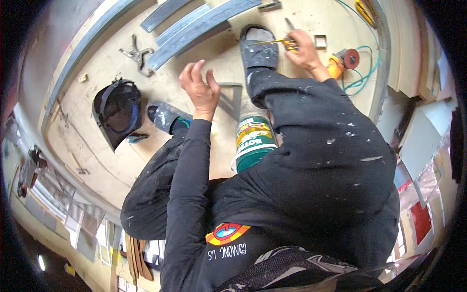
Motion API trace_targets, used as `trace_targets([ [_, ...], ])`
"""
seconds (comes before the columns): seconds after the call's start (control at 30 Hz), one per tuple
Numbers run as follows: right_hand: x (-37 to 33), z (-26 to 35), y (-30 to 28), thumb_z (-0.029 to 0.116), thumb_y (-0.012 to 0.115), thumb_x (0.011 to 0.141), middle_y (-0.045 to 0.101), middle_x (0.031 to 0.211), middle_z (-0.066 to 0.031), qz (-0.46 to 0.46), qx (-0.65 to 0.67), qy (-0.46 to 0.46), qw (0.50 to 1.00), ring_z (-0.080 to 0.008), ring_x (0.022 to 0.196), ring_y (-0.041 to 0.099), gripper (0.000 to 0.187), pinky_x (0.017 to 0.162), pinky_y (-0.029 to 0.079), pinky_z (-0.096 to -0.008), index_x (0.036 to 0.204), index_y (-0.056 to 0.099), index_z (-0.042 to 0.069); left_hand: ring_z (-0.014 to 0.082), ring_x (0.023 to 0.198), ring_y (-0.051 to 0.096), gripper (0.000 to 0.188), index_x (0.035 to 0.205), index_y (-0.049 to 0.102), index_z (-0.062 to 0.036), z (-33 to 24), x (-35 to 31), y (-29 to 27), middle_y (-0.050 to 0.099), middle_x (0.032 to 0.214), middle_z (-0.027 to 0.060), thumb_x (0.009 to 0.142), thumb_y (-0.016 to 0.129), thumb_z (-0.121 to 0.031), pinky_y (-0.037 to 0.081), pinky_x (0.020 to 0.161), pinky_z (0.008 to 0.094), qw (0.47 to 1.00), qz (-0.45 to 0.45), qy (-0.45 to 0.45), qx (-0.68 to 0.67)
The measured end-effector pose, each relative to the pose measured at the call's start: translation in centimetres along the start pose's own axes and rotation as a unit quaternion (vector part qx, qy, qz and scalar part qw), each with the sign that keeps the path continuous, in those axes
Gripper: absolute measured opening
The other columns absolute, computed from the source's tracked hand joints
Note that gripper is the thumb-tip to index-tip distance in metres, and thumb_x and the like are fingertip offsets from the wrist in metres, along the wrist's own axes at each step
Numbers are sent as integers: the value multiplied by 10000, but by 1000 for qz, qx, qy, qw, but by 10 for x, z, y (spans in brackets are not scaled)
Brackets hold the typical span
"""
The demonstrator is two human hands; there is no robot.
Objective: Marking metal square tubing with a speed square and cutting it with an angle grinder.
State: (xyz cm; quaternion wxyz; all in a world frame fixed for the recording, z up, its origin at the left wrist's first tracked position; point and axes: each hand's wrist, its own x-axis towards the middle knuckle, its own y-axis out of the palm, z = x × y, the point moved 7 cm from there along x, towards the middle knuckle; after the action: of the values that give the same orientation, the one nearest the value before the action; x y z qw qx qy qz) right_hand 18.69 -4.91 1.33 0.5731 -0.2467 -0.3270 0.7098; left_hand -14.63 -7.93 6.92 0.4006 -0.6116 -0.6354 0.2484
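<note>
My right hand is closed around a yellow-and-black hand tool, whose thin, straight yellowish end points left across my slippered foot. I cannot make out the tool's exact kind. Raised in the middle, my left hand has its fingers apart and holds nothing. Beside it, a narrow metal piece lies on the board. Several grey metal bars lie beyond my left hand. Right of my right hand are a small square metal frame and a yellow angle grinder with a reddish disc.
A locking clamp and a dark welding helmet lie at the left. Between my legs stands a green bucket. The grinder's green cord curves along the right edge. Sheets and panels stand farther right.
</note>
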Motion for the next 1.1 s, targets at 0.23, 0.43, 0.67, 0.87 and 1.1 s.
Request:
trace_targets([
  [0.23,-2,-40,1,326,755,747,633,1063,-187,-15,-90,61,994,-382,995,618,485,886,499,-454,1100,621,21,308,1126,558,333,1117,686,-170,39,-64,47,631,1143,79,789,742,-146,364,1012,508,969,243,-2,47],
  [0.43,2,-15,23,412,763,772,641,1171,-135,55,-234,91,966,-325,1156,567,566,978,420,-473,1207,637,74,300,1045,593,224,1049,677,-138,60,-37,39,659,1060,101,838,650,-68,431,939,463,964,248,27,88],
  [0.67,58,78,11,73,695,873,706,1018,-123,-82,-9,-63,995,-322,949,660,228,885,514,-411,1100,688,56,320,943,641,187,1038,737,-119,62,104,-30,693,1010,106,859,697,-85,506,835,416,997,1,44,56],
  [0.87,110,147,48,65,675,883,700,1027,-140,-72,56,-241,966,-328,972,662,245,888,520,-412,1127,664,41,316,918,645,130,993,761,-124,86,124,-5,701,990,77,880,704,-155,510,818,413,999,27,23,22],
  [1.1,123,144,66,67,678,894,703,1058,-142,-86,30,-134,987,-325,991,671,265,884,524,-403,1154,637,37,285,872,707,142,1005,771,-142,93,118,-1,751,950,81,899,726,-223,552,784,371,999,22,29,5],
])
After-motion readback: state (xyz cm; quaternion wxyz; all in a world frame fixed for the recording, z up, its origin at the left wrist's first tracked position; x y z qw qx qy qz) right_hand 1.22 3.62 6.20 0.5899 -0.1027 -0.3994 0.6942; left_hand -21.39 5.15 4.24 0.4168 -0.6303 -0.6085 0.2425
